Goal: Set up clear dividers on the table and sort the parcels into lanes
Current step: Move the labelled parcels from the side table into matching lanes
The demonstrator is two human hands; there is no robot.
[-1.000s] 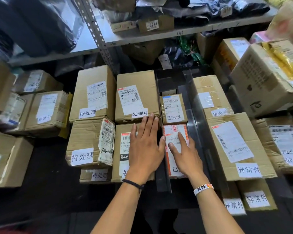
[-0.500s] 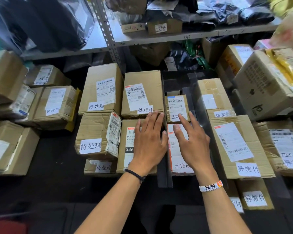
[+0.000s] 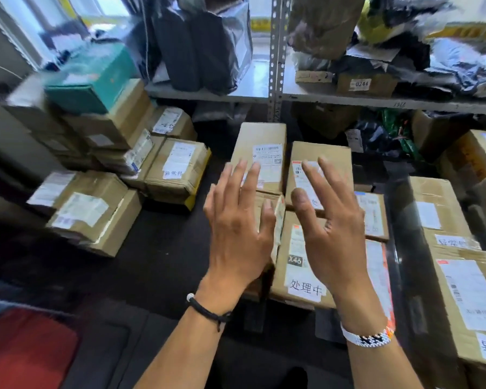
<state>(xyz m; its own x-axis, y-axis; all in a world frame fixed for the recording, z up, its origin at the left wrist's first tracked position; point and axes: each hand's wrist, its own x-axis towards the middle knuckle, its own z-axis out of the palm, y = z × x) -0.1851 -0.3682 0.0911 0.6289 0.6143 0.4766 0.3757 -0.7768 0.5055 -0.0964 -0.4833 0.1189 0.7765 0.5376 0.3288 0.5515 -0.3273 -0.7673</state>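
Cardboard parcels with white labels lie in rows on the dark table (image 3: 166, 248). My left hand (image 3: 237, 234) and my right hand (image 3: 324, 223) are lifted above the middle parcels, fingers spread and straight, holding nothing. Under my right hand lies a parcel (image 3: 295, 265) marked X46 with a handwritten label. Two larger parcels (image 3: 260, 153) (image 3: 328, 155) lie behind it. A clear divider (image 3: 397, 256) stands to the right of the narrow labelled parcels (image 3: 373, 217); it is faint and hard to trace. More parcels (image 3: 460, 290) fill the right lane.
A loose pile of boxes (image 3: 96, 214) sits at the left, topped by a teal box (image 3: 93, 80). A metal shelf (image 3: 348, 99) with dark bags and small boxes runs behind the table. A red object (image 3: 26, 349) is at the lower left.
Both hands have lifted off the parcels and spread in the air. The view has swung left and up, so the left pile and the shelf show more.
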